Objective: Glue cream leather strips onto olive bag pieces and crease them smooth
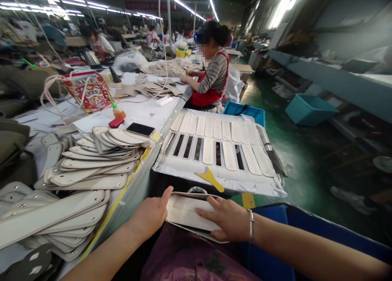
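Observation:
Low in front of me, at my lap, is a beige leather-like strap piece (186, 212) that looks layered, with a dark gap along its upper edge. My left hand (152, 210) grips its left end, thumb up along the edge. Across the right end lies my right hand (222, 219), its fingers bent over the top face and edges. Just beyond, a white-covered frame (190, 171) carries rows of similar beige strips (229, 155), with dark slots showing between some. A yellow scraper (211, 179) rests on the frame's near edge. What lies under the held piece is hidden.
Stacks of beige straps with metal rivets (92, 166) cover the table at left. A phone (141, 129), a red object (116, 122) and a glue bottle (118, 110) lie behind them. Blue bins (275, 215) stand at right. A co-worker (212, 68) sits ahead.

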### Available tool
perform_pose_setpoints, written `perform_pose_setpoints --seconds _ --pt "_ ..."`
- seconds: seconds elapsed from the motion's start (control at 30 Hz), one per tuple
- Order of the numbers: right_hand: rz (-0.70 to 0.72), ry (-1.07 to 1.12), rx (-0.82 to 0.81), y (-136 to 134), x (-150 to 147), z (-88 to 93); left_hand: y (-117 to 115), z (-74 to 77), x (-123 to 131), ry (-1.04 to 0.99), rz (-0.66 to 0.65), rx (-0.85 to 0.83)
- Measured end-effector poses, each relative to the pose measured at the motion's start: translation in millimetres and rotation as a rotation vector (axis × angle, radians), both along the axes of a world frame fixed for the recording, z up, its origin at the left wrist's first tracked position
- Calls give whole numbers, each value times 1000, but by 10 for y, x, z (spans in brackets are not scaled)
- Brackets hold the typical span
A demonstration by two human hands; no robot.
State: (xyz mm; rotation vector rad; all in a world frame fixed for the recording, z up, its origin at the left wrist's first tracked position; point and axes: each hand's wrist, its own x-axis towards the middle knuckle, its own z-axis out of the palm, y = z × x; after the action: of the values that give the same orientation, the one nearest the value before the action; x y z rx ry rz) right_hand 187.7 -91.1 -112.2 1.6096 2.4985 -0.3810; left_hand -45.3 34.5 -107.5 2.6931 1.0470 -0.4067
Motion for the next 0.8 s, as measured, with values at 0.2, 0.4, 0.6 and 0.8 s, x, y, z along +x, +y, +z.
perform_pose_setpoints --seconds 0.2,0.4,0.6,0.8 --pt "-3 0 -79 89 29 -21 39 183 77 101 -76 46" --pt "-10 37 -90 144 100 -20 -46 139 613 -407 -598 -214" --pt "-87 198 -161 105 198 38 29 -343 961 -465 -771 -365" --pt "-883 977 -544 -52 590 80 66 -419 882 -469 -907 -234"
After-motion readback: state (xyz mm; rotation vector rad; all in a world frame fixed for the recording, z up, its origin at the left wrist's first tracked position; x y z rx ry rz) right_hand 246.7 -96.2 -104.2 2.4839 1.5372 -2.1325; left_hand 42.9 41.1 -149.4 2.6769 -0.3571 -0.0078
